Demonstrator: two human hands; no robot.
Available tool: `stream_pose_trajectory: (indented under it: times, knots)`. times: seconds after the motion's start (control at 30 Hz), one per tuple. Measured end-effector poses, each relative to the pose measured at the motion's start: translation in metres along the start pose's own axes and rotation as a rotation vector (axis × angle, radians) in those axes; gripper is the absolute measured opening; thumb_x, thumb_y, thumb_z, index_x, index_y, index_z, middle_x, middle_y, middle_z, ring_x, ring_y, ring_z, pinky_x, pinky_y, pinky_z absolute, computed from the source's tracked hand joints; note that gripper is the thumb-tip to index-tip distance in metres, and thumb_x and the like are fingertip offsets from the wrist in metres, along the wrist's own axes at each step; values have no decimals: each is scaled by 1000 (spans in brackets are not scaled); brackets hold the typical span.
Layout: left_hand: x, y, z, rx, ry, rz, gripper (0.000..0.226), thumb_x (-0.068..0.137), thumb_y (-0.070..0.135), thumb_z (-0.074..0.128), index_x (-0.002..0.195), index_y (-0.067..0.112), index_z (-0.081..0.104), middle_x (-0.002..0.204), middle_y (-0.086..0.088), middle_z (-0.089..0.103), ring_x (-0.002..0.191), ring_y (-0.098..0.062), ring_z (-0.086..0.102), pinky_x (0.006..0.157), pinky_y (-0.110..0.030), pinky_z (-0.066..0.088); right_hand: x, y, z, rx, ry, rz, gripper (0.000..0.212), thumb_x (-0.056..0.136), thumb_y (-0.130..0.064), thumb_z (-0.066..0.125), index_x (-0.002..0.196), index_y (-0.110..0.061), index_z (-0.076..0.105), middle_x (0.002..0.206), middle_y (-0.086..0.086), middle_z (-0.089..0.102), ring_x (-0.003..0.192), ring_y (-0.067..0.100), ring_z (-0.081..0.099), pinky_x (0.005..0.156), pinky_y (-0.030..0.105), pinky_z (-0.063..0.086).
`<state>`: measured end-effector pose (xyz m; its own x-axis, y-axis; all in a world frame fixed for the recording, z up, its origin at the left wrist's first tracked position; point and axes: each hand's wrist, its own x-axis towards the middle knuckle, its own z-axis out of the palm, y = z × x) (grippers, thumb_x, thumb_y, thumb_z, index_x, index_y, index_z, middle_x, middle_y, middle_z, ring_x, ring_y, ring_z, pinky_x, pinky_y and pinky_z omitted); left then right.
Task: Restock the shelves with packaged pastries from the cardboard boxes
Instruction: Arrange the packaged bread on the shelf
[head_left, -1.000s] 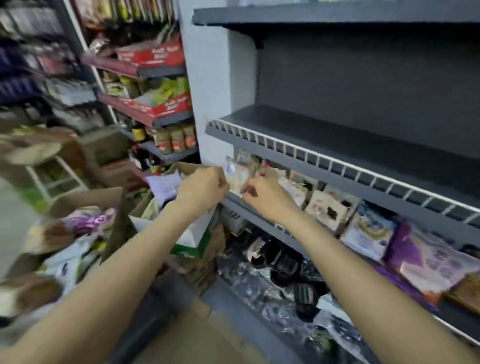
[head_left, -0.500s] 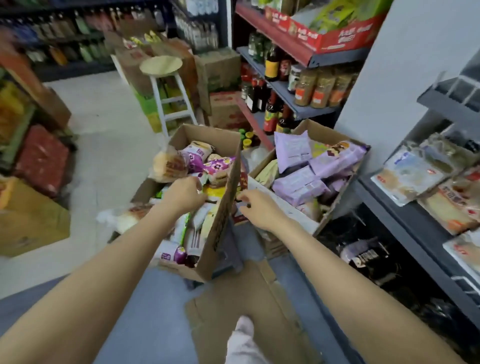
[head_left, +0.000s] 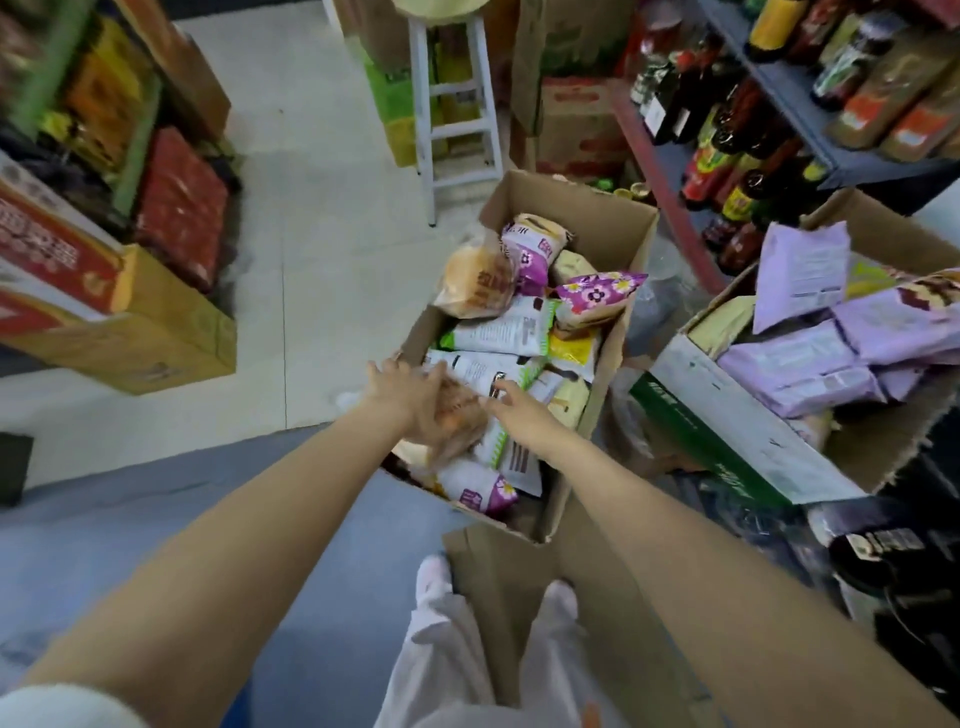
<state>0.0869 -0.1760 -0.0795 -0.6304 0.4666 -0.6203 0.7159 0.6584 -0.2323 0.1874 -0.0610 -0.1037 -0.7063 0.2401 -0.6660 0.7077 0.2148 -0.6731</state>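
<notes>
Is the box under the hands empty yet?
No. The box still holds many packets; both hands reach into it.
</notes>
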Motion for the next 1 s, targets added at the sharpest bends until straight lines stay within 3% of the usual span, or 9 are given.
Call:
stream_pose_trajectory:
  times: [0.17, 0.37, 0.43, 0.53, 0.6, 0.67, 0.83, 0.9, 1.0]
  knots:
    - [13, -21, -10, -30, 97, 208, 96, 68, 56, 71, 140, 9, 29, 133, -19, 43, 126, -37, 38, 103, -49, 32, 19, -12, 18, 250, 85, 131, 56, 101, -42, 34, 148, -13, 26, 155, 5, 27, 141, 24, 28, 112, 34, 25]
    - [34, -39, -38, -124, 386, 525, 85, 70, 43, 69, 141, 12, 33, 131, -12, 42, 124, -31, 36, 101, -41, 30, 26, -19, 1, 680, 184, 171, 47, 83, -56, 57, 115, -22, 60, 120, -3, 61, 119, 17, 52, 105, 32, 33]
    - [42, -48, -51, -281, 496, 579, 82, 68, 42, 65, 140, 16, 37, 133, -7, 46, 124, -28, 38, 103, -36, 26, 27, -20, -16, 765, 203, 154, 51, 69, -56, 67, 104, -20, 66, 116, 2, 68, 112, 19, 60, 107, 34, 39]
    - [55, -52, -68, -509, 579, 659, 78, 59, 36, 58, 134, 16, 46, 130, -4, 53, 122, -27, 42, 100, -31, 28, 28, -21, -42, 978, 201, 55, 53, 66, -39, 72, 114, -18, 64, 107, 6, 71, 100, 20, 66, 99, 35, 47]
    - [70, -47, -68, -594, 647, 595, 73, 64, 28, 63, 134, 12, 46, 134, -6, 51, 125, -28, 41, 103, -31, 28, 31, -25, -52, 1082, 262, -7, 43, 78, -27, 70, 118, -18, 60, 99, 5, 72, 88, 17, 68, 87, 34, 53]
    - [90, -39, -67, -710, 654, 397, 74, 72, 22, 69, 137, 6, 38, 138, -12, 43, 129, -30, 38, 107, -32, 27, 35, -26, -58, 1141, 419, -40, 34, 85, -19, 67, 118, -16, 60, 99, 6, 71, 83, 16, 67, 83, 34, 54]
    - [133, -16, -76, -879, 378, 198, 94, 73, 28, 77, 142, -3, 21, 142, -19, 27, 133, -33, 34, 111, -36, 31, 42, -19, -70, 1162, 639, -12, 26, 81, -23, 71, 106, -19, 64, 93, 2, 72, 69, 10, 70, 62, 27, 59]
    - [142, -8, -80, -825, 340, 164, 101, 72, 32, 78, 144, -3, 15, 144, -20, 25, 134, -34, 30, 111, -37, 30, 43, -16, -74, 1197, 702, 0, 20, 82, -23, 71, 101, -20, 64, 92, 2, 71, 74, 13, 70, 69, 30, 59]
    - [145, -3, -84, -683, 329, 149, 106, 77, 37, 73, 148, -1, 4, 147, -20, 25, 137, -34, 25, 114, -39, 24, 42, -15, -78, 1253, 749, -22, 42, 81, -26, 72, 120, -16, 60, 109, 7, 70, 94, 22, 69, 85, 41, 56]
